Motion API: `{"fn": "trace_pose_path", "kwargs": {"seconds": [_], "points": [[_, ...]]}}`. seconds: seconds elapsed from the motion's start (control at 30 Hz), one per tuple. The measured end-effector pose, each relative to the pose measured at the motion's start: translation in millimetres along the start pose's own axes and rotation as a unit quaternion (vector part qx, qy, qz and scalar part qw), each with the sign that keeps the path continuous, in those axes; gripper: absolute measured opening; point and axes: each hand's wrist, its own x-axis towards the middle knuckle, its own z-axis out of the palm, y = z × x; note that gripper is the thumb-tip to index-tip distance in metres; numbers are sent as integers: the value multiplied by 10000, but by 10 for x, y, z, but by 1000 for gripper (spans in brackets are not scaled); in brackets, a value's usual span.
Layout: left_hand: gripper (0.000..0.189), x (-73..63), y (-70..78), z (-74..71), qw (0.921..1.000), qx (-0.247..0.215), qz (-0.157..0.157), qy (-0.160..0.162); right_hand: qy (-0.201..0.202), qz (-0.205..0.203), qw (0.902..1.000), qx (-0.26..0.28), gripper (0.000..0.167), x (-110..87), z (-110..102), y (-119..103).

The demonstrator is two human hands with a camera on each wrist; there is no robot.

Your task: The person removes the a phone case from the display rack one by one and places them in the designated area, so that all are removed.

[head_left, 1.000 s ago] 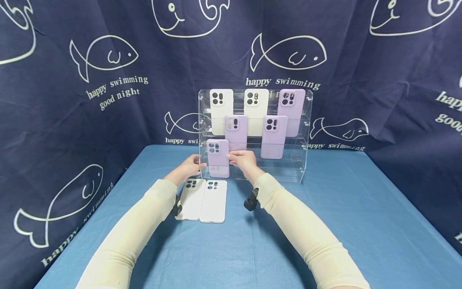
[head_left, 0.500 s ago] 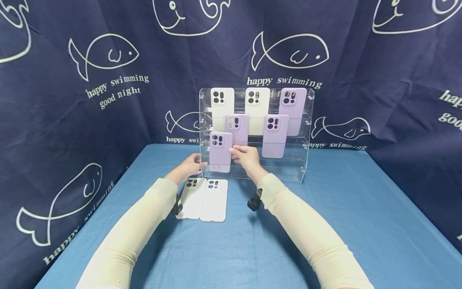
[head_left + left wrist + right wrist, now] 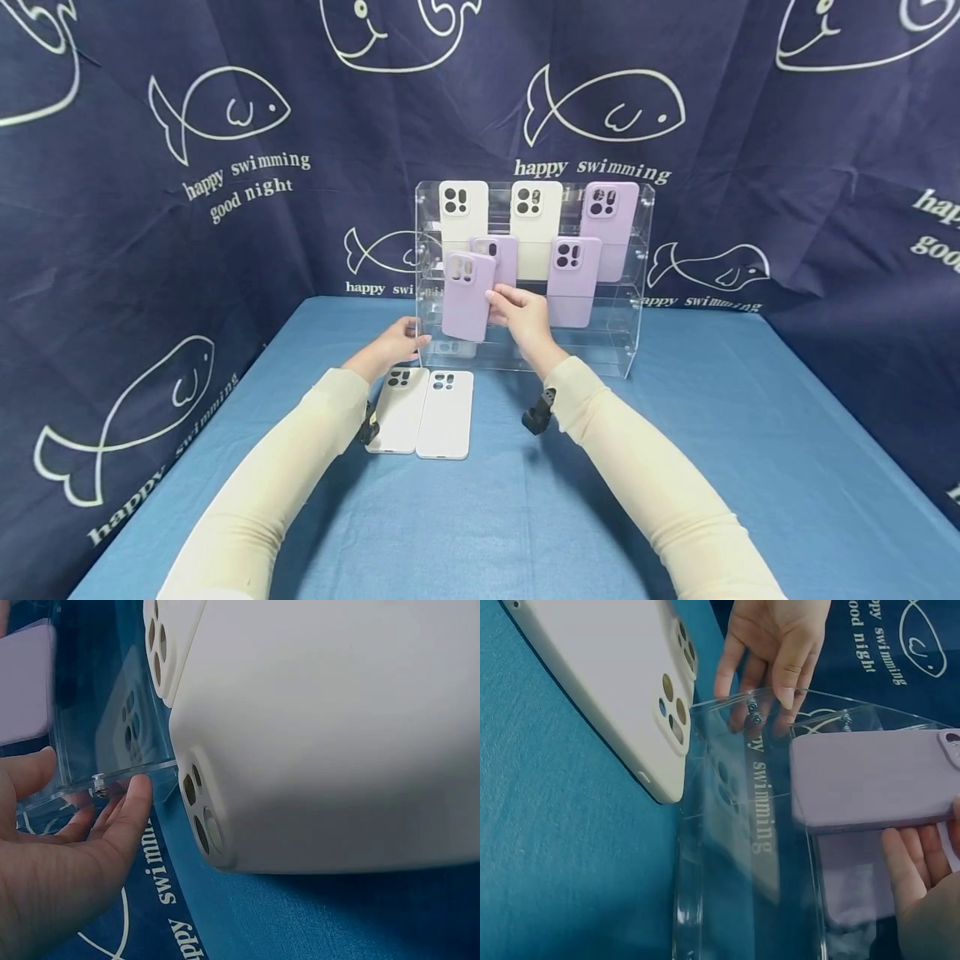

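My right hand (image 3: 525, 319) pinches a lilac phone case (image 3: 467, 304) by its right edge, fingers behind it. The case is raised in front of the clear acrylic stand (image 3: 618, 346), above its lowest tier and slightly tilted. It partly covers another lilac case (image 3: 507, 260) on the middle tier. At the stand's left side, my left hand (image 3: 392, 346) holds the side panel. In the left wrist view, the thumb lies on one side of the panel edge and the fingers (image 3: 129, 817) on the other.
Two white cases (image 3: 446, 421) lie side by side on the blue cloth before the stand. On the top tier stand two white cases (image 3: 536, 221) and a lilac one (image 3: 611, 221). Another lilac case (image 3: 573, 287) sits mid-tier. A navy fish-print curtain (image 3: 337, 150) hangs behind.
My right hand has lifted the lilac case up from the lowest tier, slightly to the right, and tilted it. My left hand has stayed at the stand's side.
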Motion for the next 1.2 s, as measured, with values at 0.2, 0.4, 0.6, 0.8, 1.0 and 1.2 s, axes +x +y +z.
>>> {"fn": "trace_pose_path", "kwargs": {"seconds": [0.2,0.4,0.6,0.8,1.0,1.2], "points": [[64,17,-15,-8,10000,70,11,-14,-56,-324,9992,233,36,8,-53,-60],[63,-15,2,12,10000,49,50,6,-348,-219,9983,415,38,-67,-118,-112],[62,-30,22,15,10000,45,43,28,-585,35,9963,632,40,-156,-195,-157],[63,-17,-1,16,9999,78,21,65,-744,66,9949,670,38,-217,-274,-162],[63,-14,16,14,10000,50,24,36,-965,57,9935,599,37,-285,-356,-168],[62,-24,23,19,10000,-29,3,0,-1040,435,9927,434,40,-353,-439,-125]]}}
